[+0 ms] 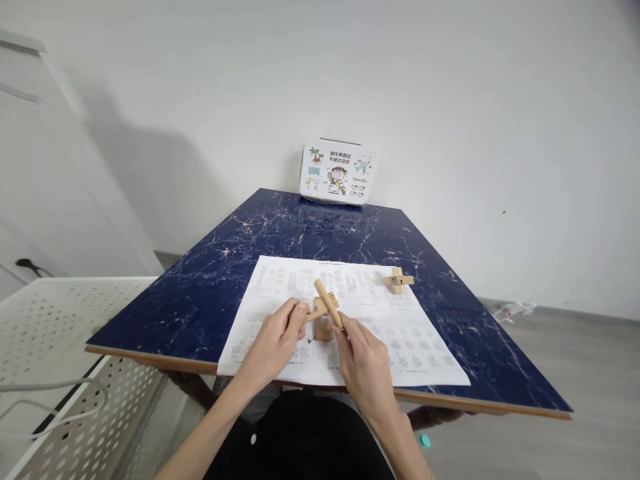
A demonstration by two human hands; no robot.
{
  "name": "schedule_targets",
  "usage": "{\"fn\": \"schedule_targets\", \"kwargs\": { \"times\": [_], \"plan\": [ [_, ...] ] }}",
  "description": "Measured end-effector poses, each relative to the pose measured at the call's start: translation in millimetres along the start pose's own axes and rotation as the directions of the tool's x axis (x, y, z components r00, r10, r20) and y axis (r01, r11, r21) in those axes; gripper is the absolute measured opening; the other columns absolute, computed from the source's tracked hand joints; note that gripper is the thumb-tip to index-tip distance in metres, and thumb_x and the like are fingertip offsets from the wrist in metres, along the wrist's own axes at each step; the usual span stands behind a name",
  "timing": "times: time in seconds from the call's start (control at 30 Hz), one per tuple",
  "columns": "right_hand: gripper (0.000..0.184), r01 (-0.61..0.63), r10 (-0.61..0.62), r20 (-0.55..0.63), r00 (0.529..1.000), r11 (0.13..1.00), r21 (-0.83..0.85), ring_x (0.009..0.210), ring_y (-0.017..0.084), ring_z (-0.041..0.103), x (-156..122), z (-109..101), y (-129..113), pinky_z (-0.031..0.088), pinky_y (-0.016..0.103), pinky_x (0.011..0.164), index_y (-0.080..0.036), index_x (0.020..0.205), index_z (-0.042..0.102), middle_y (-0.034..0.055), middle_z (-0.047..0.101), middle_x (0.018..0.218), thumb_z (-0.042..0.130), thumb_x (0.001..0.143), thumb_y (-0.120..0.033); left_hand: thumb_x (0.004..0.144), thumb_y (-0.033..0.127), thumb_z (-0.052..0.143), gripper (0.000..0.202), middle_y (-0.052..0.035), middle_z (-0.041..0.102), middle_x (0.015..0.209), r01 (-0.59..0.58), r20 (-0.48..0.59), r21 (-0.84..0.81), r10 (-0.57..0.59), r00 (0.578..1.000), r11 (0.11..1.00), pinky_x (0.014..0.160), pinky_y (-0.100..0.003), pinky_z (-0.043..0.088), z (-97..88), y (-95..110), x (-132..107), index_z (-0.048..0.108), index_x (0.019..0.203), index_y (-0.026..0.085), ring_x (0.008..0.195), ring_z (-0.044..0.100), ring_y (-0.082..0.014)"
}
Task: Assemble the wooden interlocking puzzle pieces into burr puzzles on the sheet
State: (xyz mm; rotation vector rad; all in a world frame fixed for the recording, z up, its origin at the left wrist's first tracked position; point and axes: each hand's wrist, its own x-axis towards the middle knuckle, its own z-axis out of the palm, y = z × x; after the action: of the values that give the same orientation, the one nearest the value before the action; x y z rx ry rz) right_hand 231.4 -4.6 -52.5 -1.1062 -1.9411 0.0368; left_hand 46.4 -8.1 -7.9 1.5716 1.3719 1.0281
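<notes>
A wooden puzzle [325, 308] made of crossed light-wood bars is held just above a white instruction sheet [400, 333]. My left hand [275, 343] pinches its left side with closed fingers. My right hand [363, 363] grips a slanted bar on its right side, fingers closed round it. A second small wooden cross assembly [399, 281] lies on the sheet's far right corner, away from both hands.
The sheet rests on a dark blue marbled table [210, 287]. A white box [337, 172] with cartoon travel pictures stands at the table's far edge against the wall. A white perforated metal rack [65, 347] with a cable sits to the left.
</notes>
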Motion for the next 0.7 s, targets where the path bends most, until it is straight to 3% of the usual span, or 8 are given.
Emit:
{"fn": "schedule_targets", "kwargs": {
  "times": [0.33,0.57,0.7],
  "plan": [
    [0.022,-0.005,0.002,0.070,0.998,0.999,0.049,0.066,0.018,0.062,-0.4,-2.7,-0.1,0.047,0.028,0.056,-0.018,0.108,0.062,0.0045,0.065,0.080,0.040,0.110,-0.019,0.106,0.057,0.034,0.042,0.0046,0.041,0.069,-0.001,0.063,0.007,0.000,0.998,1.000,0.055,-0.027,0.031,-5.6,-4.8,-0.1,0.046,0.086,0.023,0.058,0.036,-0.0131],
    [0.021,0.005,-0.006,0.024,1.000,0.999,0.037,0.066,0.018,0.060,-0.6,-1.7,-1.4,0.044,0.028,0.055,-0.018,0.106,0.062,0.0044,0.063,0.080,0.042,0.110,-0.019,0.107,0.055,0.034,0.041,0.0040,0.043,0.069,0.000,0.011,0.027,-0.001,1.000,1.000,0.054,-0.028,0.029,-2.8,-3.9,-0.7,0.046,0.085,0.022,0.056,0.035,-0.0127],
    [0.022,0.005,-0.008,0.052,0.999,0.999,0.047,0.068,0.018,0.061,-1.6,-2.2,0.4,0.046,0.029,0.058,-0.018,0.109,0.063,0.0049,0.064,0.083,0.041,0.110,-0.020,0.107,0.055,0.034,0.041,0.0039,0.043,0.070,0.012,0.053,0.023,-0.014,0.998,1.000,0.054,-0.028,0.030,-4.3,-8.8,1.0,0.051,0.090,0.022,0.056,0.036,-0.0127]
  ]
}}
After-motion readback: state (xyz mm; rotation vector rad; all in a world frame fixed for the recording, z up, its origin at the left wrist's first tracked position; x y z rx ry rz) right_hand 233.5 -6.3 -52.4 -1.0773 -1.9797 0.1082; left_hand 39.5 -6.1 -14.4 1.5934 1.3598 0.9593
